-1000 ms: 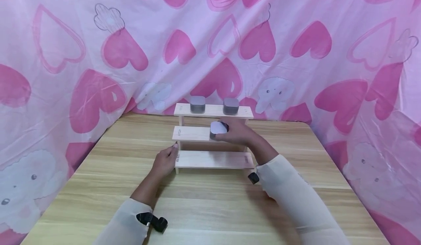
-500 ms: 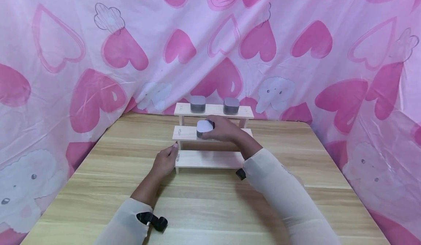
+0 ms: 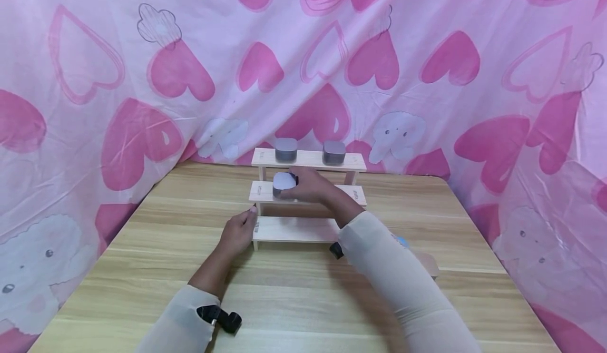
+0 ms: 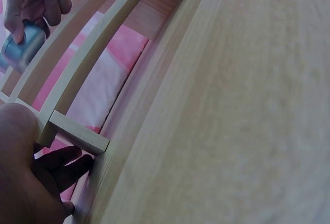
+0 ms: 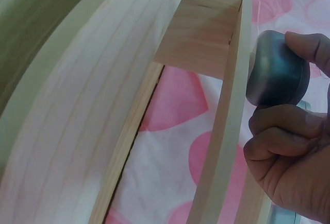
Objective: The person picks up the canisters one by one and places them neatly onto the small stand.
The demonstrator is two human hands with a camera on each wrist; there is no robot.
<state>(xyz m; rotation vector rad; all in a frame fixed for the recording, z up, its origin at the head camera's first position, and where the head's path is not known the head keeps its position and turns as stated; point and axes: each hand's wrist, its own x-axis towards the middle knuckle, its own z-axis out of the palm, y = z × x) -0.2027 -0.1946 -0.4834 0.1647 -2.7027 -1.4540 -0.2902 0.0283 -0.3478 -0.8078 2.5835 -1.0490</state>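
A three-tier wooden display rack stands on the table. On its middle shelf, left of centre, is a small grey tin with rounded corners and a paler top. My right hand pinches this tin between thumb and fingers from the right; the right wrist view shows the tin's dark metallic side. Whether its base touches the shelf cannot be told. At the rack's left end, my left hand grips the lowest shelf's edge, thumb uppermost. Its lower fingers are loosely bent beside the rack's leg in the left wrist view.
Two similar grey tins, a left one and a right one, stand apart on the top shelf. Behind the right sleeve, a blue item and a light brown piece show partly. A pink heart-patterned curtain hangs behind the table.
My right hand has moved left along the middle shelf with the tin. The blue item and brown piece have come into sight behind the sleeve. My left hand stays in place.
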